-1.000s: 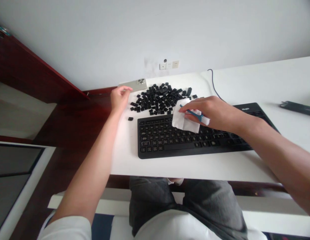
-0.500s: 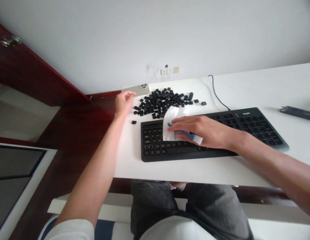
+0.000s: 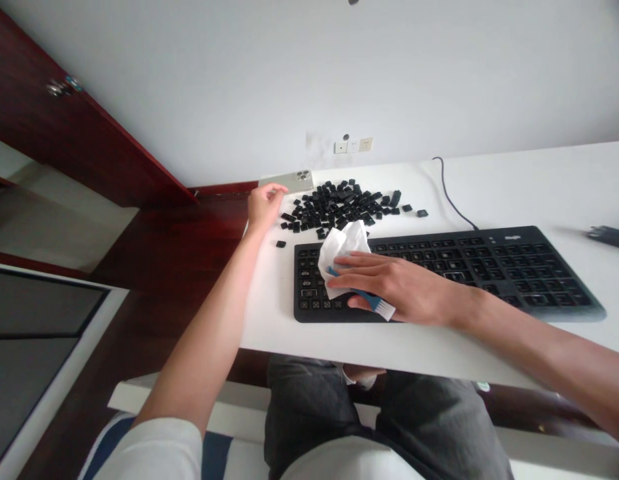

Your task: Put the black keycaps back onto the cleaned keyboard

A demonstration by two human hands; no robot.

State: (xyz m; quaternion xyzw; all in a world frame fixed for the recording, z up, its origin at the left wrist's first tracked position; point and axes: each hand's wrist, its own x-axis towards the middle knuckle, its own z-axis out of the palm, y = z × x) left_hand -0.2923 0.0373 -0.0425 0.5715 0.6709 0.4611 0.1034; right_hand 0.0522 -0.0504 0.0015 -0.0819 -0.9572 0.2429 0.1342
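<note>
A white desk [image 3: 514, 193] holds a black keyboard [image 3: 464, 273], a phone [image 3: 284, 180] and loose keycaps [image 3: 339, 207] (heaped, a few strays).

The room looked like a private home, most likely a study or bedroom with a small desk rather than a shop or lab. A white desk [image 3: 529, 187] stood with its far edge against a plain pale wall [image 3: 189, 100], and a row of household power sockets [image 3: 353, 145] was set into the wall just above the desk. To the left, a dark red wooden door or cabinet front [image 3: 84, 127] carried a small metal handle [image 3: 62, 86]. Polished reddish wood flooring [image 3: 174, 267] showed beyond the desk's left edge. On the desk were a black computer keyboard [image 3: 464, 270] and a smartphone [image 3: 284, 180], both everyday domestic items.
</note>
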